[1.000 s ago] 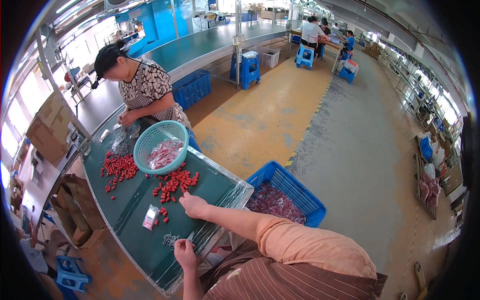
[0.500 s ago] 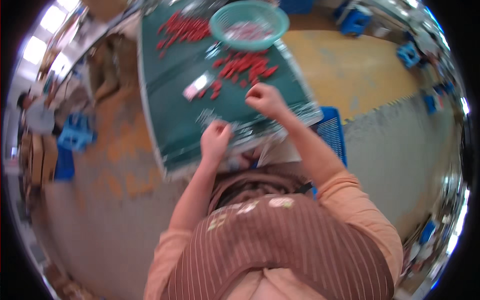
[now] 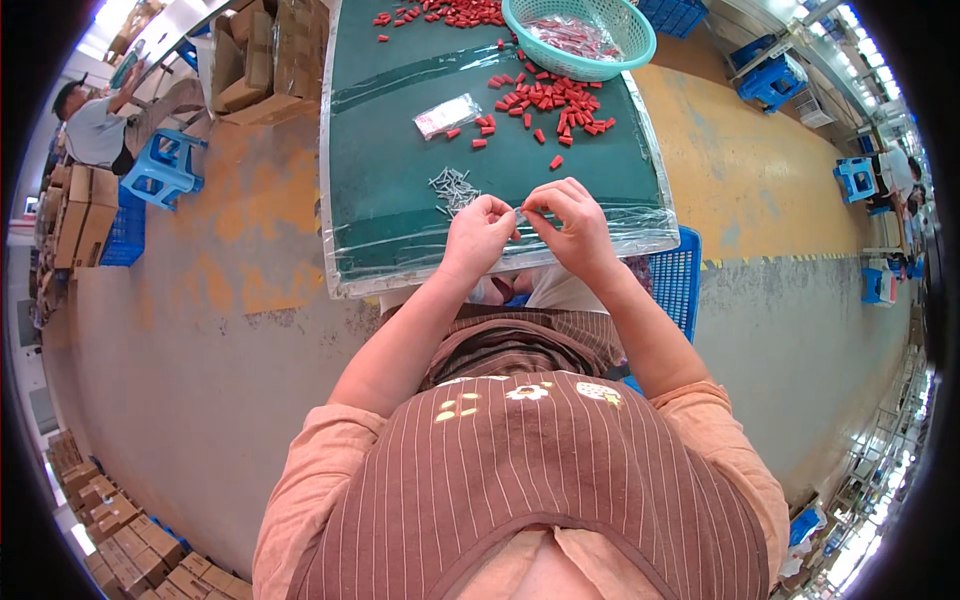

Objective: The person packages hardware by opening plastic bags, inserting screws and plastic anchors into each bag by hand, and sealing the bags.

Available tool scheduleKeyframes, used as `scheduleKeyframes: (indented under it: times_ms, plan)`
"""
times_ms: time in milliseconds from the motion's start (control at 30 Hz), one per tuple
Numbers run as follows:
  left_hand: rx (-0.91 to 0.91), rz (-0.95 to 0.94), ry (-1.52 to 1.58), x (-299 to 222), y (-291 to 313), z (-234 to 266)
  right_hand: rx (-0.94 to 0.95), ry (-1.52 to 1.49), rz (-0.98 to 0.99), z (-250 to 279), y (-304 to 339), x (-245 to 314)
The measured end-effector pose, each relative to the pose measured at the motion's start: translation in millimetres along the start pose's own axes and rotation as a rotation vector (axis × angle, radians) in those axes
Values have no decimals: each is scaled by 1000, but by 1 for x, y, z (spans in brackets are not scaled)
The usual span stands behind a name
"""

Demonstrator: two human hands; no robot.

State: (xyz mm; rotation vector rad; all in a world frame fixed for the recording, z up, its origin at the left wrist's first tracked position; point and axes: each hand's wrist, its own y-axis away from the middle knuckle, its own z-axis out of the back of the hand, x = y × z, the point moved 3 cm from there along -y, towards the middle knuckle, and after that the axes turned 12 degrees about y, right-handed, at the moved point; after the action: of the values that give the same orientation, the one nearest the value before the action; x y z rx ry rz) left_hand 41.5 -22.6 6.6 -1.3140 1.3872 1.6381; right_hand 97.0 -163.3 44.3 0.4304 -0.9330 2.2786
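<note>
Over the near edge of the green-topped table (image 3: pixel 400 225), my left hand (image 3: pixel 478 238) and my right hand (image 3: pixel 575 230) meet with fingertips pinched close together. Whatever they hold is tiny and mostly hidden; I cannot make it out. Just beyond my left hand lies a small heap of grey metal screws or nails (image 3: pixel 453 188). Many small red tapered plugs (image 3: pixel 545 95) are scattered farther off, and a single red plug (image 3: pixel 556 162) lies closest to my right hand. A flat clear packet with a white and pink label (image 3: pixel 447 116) rests left of the plugs.
A teal plastic basket (image 3: pixel 580 62) with clear bags of red pieces stands at the far right of the table. Another red pile (image 3: pixel 460 12) lies at the back. A blue crate (image 3: pixel 676 280) is beside the near right corner. Cartons (image 3: pixel 262 70), stools (image 3: pixel 166 168) and a seated person (image 3: pixel 95 125) are leftward.
My hands have come together; before, they were apart, the right one near the red plugs. The right hand has drawn back toward the table's near edge. The view has shifted and sharpened.
</note>
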Motion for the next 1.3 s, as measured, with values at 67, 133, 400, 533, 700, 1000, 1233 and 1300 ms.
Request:
scheduleKeyframes:
  times_ms: [67, 133, 400, 533, 700, 1000, 1233, 1300]
  plan:
    - [37, 4, 12, -4, -2, -3, 23, 0, -3, 1, 0, 1]
    - [46, 11, 86, 2, -2, -3, 51, 88, 44, 1, 1, 2]
    - [76, 53, 160, 3, -3, -4, 173, 179, 87, 8, 1, 7]
    - [95, 76, 144, 3, -3, -4, 282, 250, 160, 5, 1, 8]
    - [21, 10, -26, 3, -4, 3, 335, 22, -42, 2, -16, -19]
    - [77, 102, 149, -7, 2, 13, 341, 423, -49, -43, -45, -88]
    - [81, 199, 284, -1, -3, 18, 457, 447, -19, -54, -54, -93]
    - [90, 216, 335, -1, -5, 19, 492, 443, -97, -47, -52, -93]
